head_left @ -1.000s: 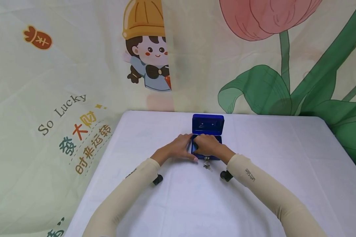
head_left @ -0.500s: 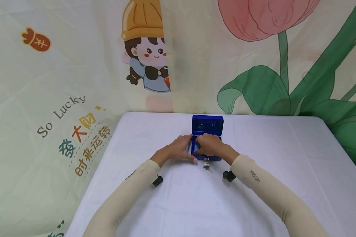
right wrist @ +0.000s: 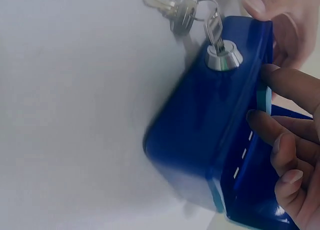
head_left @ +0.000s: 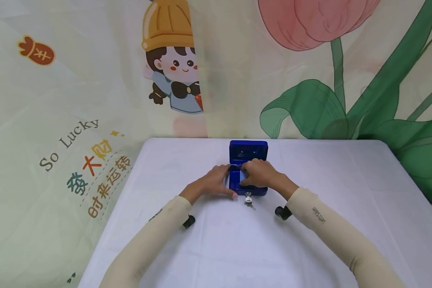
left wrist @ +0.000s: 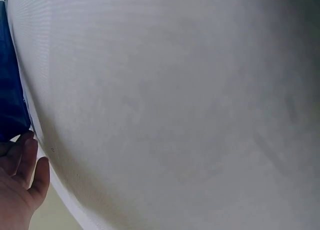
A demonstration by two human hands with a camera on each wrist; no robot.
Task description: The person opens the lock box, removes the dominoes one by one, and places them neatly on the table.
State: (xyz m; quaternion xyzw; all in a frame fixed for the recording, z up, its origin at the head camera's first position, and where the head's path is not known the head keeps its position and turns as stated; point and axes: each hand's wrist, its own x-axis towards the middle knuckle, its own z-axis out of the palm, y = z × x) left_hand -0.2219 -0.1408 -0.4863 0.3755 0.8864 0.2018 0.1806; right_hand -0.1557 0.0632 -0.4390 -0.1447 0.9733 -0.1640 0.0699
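Note:
A small blue cash box point(head_left: 257, 192) stands on the white table with its lid point(head_left: 248, 150) raised at the back. My left hand point(head_left: 216, 182) grips the box's left end, thumb at the front corner and fingers toward the rear. Inside the box, my right hand point(head_left: 261, 173) pinches a flat light-blue piece point(right wrist: 263, 96) between thumb and forefinger; most of that piece is hidden by the fingers. A silver lock point(right wrist: 225, 57) on the front wall has a key in it, and more keys point(right wrist: 183, 15) hang from its ring.
The white-covered table point(head_left: 216, 248) spreads around the box. A printed cloth backdrop point(head_left: 230, 80) hangs behind the table. Black wrist cameras sit under both sleeves point(head_left: 317, 208).
My right hand has shifted to the right inside the box with the light-blue piece, baring more of the left part of the interior. My left hand keeps its place on the box.

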